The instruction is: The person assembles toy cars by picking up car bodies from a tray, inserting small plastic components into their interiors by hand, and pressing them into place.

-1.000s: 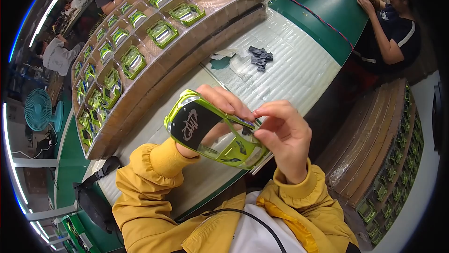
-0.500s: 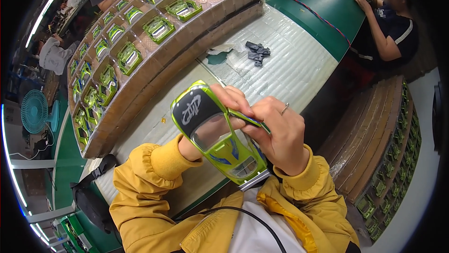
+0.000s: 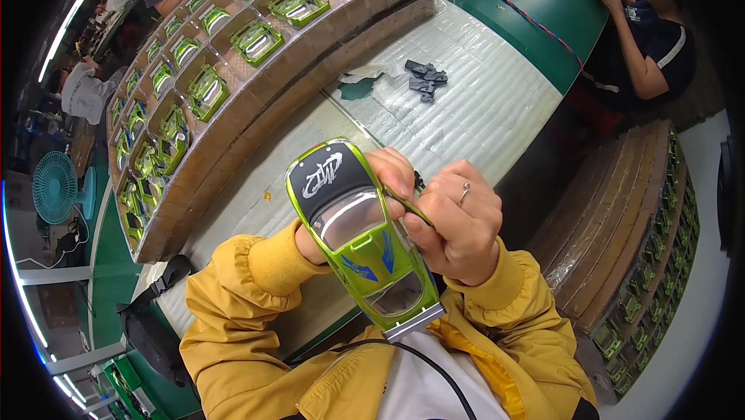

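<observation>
Green car shell (image 3: 358, 258) has swung toward the yellow jacket (image 3: 330, 381), above the counter (image 3: 303, 144).
Left hand (image 3: 392, 173) cups it, fingers curled; right hand (image 3: 459, 224) pinches a thin strip (image 3: 411, 208) alongside, apparently making that flank easier to reach.

- Toy car body shell (image 3: 363, 244): smooth, glossy lime-green plastic.
- Its black end panel (image 3: 324, 178): duller, nearly matt.
- Its window (image 3: 351, 220): clear, shiny plastic.
- Jacket (image 3: 240, 327): matt yellow cloth, softly creased.
- Shirt (image 3: 423, 377): matt white cloth.
- Finger ring (image 3: 465, 193): shiny, silvery metal.
- Compartment tray (image 3: 310, 78): brown cardboard under glossy clear tape.
- Bench sheet (image 3: 493, 71): white, ridged, plastic-looking, with a soft sheen.
- Small pieces (image 3: 425, 80): dark plastic, mostly matt.
- Tabletop (image 3: 535, 12): smooth green, faintly glossy.
</observation>
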The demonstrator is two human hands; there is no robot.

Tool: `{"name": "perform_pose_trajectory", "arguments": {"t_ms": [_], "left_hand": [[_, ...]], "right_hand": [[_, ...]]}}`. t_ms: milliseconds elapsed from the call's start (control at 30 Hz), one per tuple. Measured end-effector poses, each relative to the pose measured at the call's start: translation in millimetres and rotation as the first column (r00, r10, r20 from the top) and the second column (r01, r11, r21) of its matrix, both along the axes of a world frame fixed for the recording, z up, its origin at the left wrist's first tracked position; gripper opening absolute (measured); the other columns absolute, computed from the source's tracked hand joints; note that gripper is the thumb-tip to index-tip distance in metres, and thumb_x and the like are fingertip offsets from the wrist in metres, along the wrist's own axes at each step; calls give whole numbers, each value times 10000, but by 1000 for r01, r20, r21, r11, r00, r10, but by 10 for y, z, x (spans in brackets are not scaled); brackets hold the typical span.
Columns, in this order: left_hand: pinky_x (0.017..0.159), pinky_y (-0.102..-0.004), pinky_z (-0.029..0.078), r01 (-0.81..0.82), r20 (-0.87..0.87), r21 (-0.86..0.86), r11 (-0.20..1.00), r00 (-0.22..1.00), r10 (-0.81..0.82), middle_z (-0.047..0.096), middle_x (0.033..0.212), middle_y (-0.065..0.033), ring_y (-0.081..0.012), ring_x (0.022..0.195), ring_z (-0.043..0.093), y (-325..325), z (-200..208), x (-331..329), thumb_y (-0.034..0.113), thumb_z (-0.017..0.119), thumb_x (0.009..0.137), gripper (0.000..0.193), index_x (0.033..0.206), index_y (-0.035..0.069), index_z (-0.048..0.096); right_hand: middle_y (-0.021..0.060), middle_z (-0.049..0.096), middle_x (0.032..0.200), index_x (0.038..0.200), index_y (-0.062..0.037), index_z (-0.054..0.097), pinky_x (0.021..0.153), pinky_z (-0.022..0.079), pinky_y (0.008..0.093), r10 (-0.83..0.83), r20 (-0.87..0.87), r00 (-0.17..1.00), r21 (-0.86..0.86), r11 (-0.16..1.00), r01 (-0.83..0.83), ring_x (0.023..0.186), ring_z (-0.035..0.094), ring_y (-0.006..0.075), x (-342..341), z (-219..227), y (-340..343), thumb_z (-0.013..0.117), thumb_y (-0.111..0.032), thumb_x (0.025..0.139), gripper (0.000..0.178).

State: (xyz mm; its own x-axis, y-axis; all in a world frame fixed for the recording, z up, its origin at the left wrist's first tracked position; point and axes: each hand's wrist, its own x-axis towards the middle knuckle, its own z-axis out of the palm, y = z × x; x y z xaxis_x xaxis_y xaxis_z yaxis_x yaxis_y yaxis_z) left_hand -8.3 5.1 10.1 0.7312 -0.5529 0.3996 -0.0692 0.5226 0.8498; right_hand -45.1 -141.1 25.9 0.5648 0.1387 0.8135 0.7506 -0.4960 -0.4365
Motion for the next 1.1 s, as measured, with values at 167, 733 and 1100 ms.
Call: {"name": "perform_pose_trajectory", "arguments": {"t_ms": [167, 733, 1100], "left_hand": [[758, -303, 394, 89, -108, -133, 987, 989, -103, 521, 823, -76, -179, 827, 476, -37, -10, -16, 66, 603, 733, 141, 854, 58, 532], [711, -285, 426, 30, -190, -122, 992, 980, -53, 524, 832, -94, -177, 800, 507, -44, -107, -16, 26, 606, 730, 162, 870, 36, 525], [585, -228, 456, -248, 130, 566, 786, 968, 212, 631, 729, -43, -82, 645, 567, 58, 425, 100, 9, 662, 678, 97, 766, 8, 622]], "right_hand": [[10, 484, 587, 631, -93, 489, 597, 363, 292, -19, -25, 1000, -48, 999, 18, 547, 488, 158, -5, -2, -21, 635, -261, 742, 249], [14, 495, 630, 684, -91, 513, 661, 369, 331, -79, -27, 996, -156, 985, 74, 577, 495, 172, -5, -3, -78, 642, -243, 720, 203], [81, 590, 827, 913, -38, 547, 868, 369, 368, 245, -299, 922, 95, 969, -226, 808, 576, 219, 40, -349, -281, 634, -307, 750, 326]]}}
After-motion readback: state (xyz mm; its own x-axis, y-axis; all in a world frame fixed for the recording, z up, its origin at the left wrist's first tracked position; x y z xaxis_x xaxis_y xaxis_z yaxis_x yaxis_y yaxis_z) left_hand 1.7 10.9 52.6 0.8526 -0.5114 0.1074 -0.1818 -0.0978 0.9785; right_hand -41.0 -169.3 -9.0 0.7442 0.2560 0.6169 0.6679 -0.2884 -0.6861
